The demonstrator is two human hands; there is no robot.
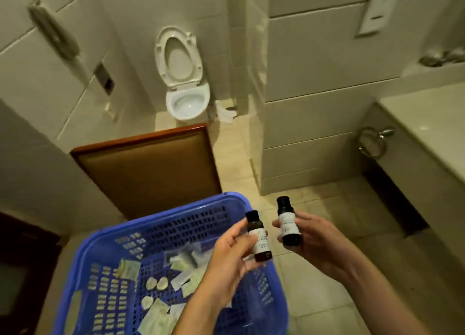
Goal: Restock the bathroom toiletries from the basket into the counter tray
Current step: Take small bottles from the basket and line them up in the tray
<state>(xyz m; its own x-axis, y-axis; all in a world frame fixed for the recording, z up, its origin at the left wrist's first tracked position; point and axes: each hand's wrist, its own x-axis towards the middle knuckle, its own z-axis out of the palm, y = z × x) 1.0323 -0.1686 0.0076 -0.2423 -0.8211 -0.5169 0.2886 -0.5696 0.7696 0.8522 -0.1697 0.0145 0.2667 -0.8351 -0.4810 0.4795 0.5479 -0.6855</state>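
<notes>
A blue plastic basket point(141, 236) sits low in front of me, with several white sachets and small round soaps lying on its bottom. Above its right rim my left hand point(226, 261) grips a small dark bottle point(258, 236) with a white label and black cap, held upright. Just to the right, my right hand point(317, 241) holds a second dark bottle point(288, 224) of the same kind, also upright. The two bottles are close together but apart. No counter tray shows in this view.
A brown padded chair back point(151, 168) stands just beyond the basket. Farther off is a white toilet point(185, 93) with its lid up. A pale counter point(432, 133) runs along the right, with a towel ring point(372, 142) on its side. Beige tiled floor lies between.
</notes>
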